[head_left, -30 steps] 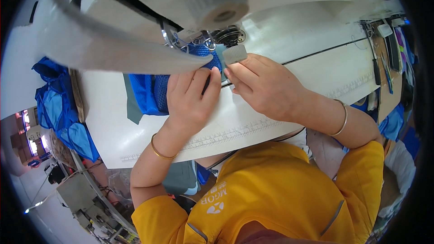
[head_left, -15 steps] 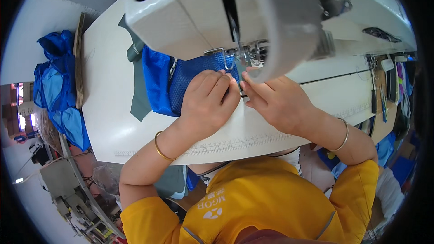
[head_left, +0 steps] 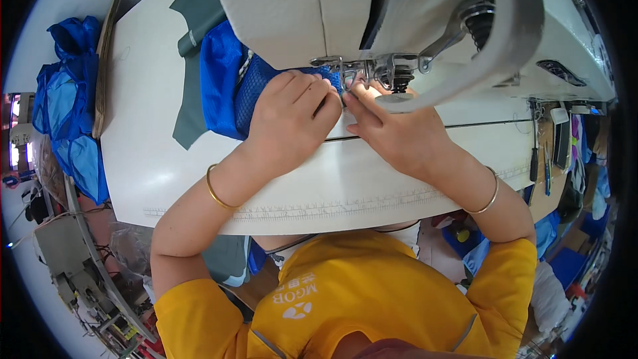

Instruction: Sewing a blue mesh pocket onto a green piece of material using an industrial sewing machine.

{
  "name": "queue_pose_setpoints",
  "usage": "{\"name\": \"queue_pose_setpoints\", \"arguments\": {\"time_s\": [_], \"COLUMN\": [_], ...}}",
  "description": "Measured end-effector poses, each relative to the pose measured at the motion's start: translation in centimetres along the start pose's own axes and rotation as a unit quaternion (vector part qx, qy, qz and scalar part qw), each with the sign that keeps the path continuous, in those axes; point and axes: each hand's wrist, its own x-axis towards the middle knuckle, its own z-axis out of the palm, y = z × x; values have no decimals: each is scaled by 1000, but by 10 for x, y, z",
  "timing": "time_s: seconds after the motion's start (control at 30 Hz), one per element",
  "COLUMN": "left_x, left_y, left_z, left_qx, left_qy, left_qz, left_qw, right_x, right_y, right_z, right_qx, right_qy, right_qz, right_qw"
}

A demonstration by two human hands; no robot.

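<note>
My left hand (head_left: 292,119) is closed, its curled fingers on a blue mesh fabric piece (head_left: 256,86) beside the presser foot (head_left: 347,78) of a white sewing machine (head_left: 286,10). A smooth bright-blue fabric part (head_left: 219,80) with a pale cord joins the mesh on the left. Just right of the foot is my right hand (head_left: 399,134), its fingers drawn together by the fabric's edge. What those fingertips pinch is hidden by the machine's metal parts. Flat on the table, under the blue fabric's left side, lies a dark grey-green fabric piece (head_left: 193,103).
The white table (head_left: 146,173) has a printed ruler along its front edge. Blue bundled fabric (head_left: 73,100) hangs past its left side. At the right, a wooden tray (head_left: 545,159) holds slim tools. A machine (head_left: 66,252) stands at lower left.
The view has shifted, so the table and machine sit differently in the picture. Both hands stay by the presser foot, and the right fingers now sit close in against the fabric's edge.
</note>
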Motion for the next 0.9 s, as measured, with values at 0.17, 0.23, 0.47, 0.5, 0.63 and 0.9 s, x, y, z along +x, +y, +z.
{"name": "queue_pose_setpoints", "arguments": {"time_s": [0.17,0.23,0.47,0.5,0.63,0.9], "left_x": [4,4,2,2,3,2], "left_y": [-7,-7,-9,-10,-8,-11], "left_z": [0,1,8,9,7,5], "left_qx": [-1,26,28,32,47,15], "left_qy": [5,13,43,51,59,53], "left_qz": [-8,-12,-20,-7,12,10], "left_qw": [1000,1000,999,998,997,998], "right_x": [6,8,5,4,3,-2], "right_y": [7,8,5,5,6,11], "right_z": [5,5,9,9,10,18], "right_qx": [4,3,-25,-24,-48,-71], "right_qy": [23,8,35,34,33,35], "right_qz": [23,31,29,28,10,24], "right_qw": [999,999,999,999,998,997]}}
